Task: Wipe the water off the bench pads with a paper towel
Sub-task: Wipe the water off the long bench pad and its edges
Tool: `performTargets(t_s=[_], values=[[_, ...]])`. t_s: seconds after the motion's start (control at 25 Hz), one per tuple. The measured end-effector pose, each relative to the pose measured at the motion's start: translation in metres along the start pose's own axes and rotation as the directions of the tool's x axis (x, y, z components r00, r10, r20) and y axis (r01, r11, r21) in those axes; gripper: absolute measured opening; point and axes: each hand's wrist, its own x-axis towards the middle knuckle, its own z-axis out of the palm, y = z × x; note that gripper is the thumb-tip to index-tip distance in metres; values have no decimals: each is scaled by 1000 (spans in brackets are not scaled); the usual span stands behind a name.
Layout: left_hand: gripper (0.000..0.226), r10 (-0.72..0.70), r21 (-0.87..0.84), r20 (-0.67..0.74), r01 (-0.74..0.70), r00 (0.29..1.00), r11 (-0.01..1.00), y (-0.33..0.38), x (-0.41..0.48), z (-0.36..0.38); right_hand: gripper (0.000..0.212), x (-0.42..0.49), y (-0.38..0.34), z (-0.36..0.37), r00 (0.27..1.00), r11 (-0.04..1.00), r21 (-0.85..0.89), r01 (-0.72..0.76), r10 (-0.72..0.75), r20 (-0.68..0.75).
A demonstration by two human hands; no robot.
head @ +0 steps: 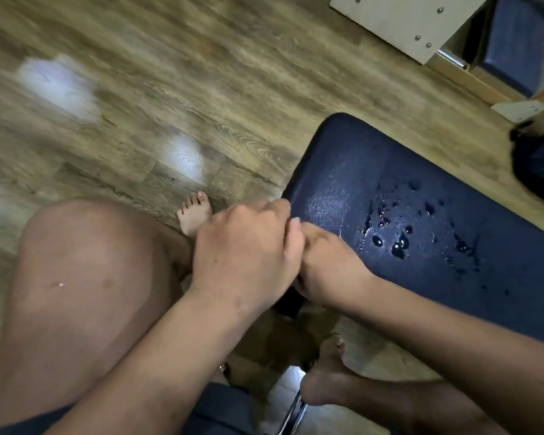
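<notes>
A head-worn camera looks down at a person seated beside a dark blue bench pad (421,196). The pad is a long padded strip. Its long axis runs diagonally through the view, from a rounded end at the upper middle, which points up and slightly left, down toward the lower right edge, where it passes out of view. It lies to the right of the person's bare knee (85,271).

Beads and small puddles of water (399,243) sit on the pad's top, clustered around its middle, just right of the hands.

Both hands meet at the pad's near left edge. The left hand (248,249) is seen from the back, fingers curled inward. The right hand (330,268) lies against it, fingers also curled, partly over the pad's edge. The hands touch each other. What they hold between them is hidden, so I cannot tell whether either grips anything.

Two bare feet rest on the wood-grain floor (170,89), one above the hands and one below. A pale panel with bolts (402,23) stands at the upper right.
</notes>
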Motion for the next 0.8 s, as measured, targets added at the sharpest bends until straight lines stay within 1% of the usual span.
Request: performTargets(t_s=[0.04,0.08,0.12,0.16,0.2,0.24,0.28,0.32,0.36,0.44,0.52,0.6,0.64,0.72,0.76,0.8], values=[[25,6,8,-7,-6,1000,1000,-3,1,0,35,-5,5,1,998,997,-55,52,-50,38],[26,15,36,38,-16,999,999,-5,1,4,33,-2,17,-3,996,994,-85,71,-66,64],[34,24,67,127,-33,992,997,-7,1,11,29,10,34,-9,998,995,-87,48,-44,50],[46,45,91,246,-69,968,993,-10,0,20,28,27,56,-18,999,994,-102,-30,28,-21],[59,67,114,379,-119,923,986,-10,-2,29,30,46,86,-29,985,977,-158,-143,125,-119],[71,80,136,482,-165,872,977,-9,-4,36,34,65,119,-43,954,934,-229,-275,234,-187],[79,80,158,539,-194,839,968,-7,-6,41,37,81,147,-58,911,874,-276,-401,348,-221],[84,78,172,554,-206,829,963,-6,-8,45,39,92,165,-69,864,820,-285,-497,438,-247],[87,77,175,555,-206,828,963,-6,-10,46,38,99,173,-74,826,785,-269,-557,493,-272],[88,68,181,566,-205,822,962,-9,-9,46,32,95,160,-63,794,783,-200,-590,516,-321],[89,54,201,585,-209,809,957,-11,-8,44,31,67,122,-35,822,838,-146,-526,457,-341],[87,44,209,605,-212,795,955,-11,-6,41,30,19,73,-7,900,925,-105,-365,321,-295],[84,49,199,604,-210,796,957,-10,-5,40,35,-8,50,2,941,960,-92,-263,234,-246],[77,75,164,564,-201,822,966,-10,-2,37,54,-51,29,12,987,990,-108,-94,79,-138],[74,95,134,521,-191,848,972,-10,-1,38,58,-58,35,10,994,991,-124,-44,31,-101],[72,116,93,463,-178,879,980,-9,-1,38,58,-55,47,3,994,992,-123,-38,26,-104]])
